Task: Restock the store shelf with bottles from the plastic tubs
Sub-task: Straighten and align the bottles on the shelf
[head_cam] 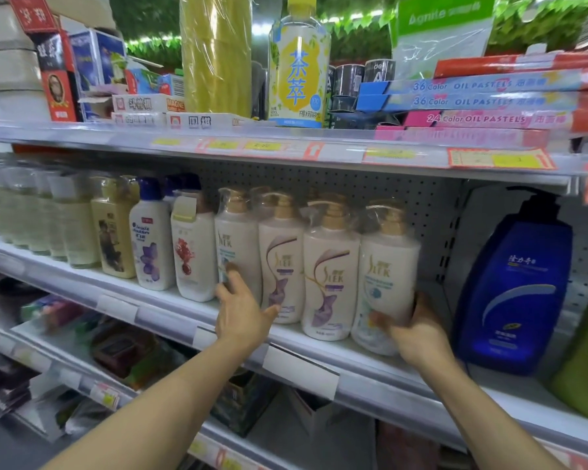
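White gold-capped bottles (330, 273), plastic-wrapped pumps

On the middle shelf (319, 354) four white pump bottles (330, 276) with gold tops stand in a row, with three other white or cream bottles (151, 245) to their left and one big blue bottle (513, 293) to the right. Two hands (241, 310) reach in. The top shelf carries one tall tea bottle (297, 62) and four flat boxes of oil pastels (482, 101); the clear bottles at far left are too blurred to count.
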Demonstrator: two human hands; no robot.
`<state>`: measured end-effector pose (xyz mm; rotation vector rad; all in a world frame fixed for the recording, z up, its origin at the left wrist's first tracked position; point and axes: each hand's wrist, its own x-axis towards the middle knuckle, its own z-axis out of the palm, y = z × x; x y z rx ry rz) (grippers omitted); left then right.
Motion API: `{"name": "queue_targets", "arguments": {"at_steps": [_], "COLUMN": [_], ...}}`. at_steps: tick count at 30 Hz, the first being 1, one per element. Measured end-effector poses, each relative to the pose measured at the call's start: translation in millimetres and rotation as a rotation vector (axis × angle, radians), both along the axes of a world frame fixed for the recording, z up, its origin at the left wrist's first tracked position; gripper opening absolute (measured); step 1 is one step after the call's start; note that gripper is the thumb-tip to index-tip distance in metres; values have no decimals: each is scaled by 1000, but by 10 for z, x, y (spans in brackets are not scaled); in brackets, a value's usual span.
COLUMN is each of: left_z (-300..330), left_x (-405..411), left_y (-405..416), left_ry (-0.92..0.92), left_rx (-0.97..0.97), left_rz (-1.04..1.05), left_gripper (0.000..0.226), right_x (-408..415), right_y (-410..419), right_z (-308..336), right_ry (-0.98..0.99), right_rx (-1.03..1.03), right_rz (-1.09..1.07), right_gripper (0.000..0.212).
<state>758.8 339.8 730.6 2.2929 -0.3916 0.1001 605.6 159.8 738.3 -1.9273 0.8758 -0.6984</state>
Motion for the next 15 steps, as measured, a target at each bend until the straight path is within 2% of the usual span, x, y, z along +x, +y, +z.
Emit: {"name": "queue_targets", "arguments": {"at_steps": [2, 5, 9, 15], "left_z": [0, -7, -8, 13], "left_x": [-79, -275, -451, -464], "left_y": [-19, -126, -349, -544], "left_ry": [-6, -92, -83, -86], "left_rx": [-52, -42, 2, 5], "left_rz": [-19, -76, -182, -129], "left_gripper": [101, 82, 69, 50], "right_x": [-42, -124, -164, -113], "right_y": [11, -14, -80, -154], "right_z": [-23, -70, -78, -62], "right_ry": [-14, -18, 16, 41], "right_rx": [1, 15, 21, 6], "right_rz": [9, 23, 55, 74], "right_gripper": [59, 69, 65, 57]}}
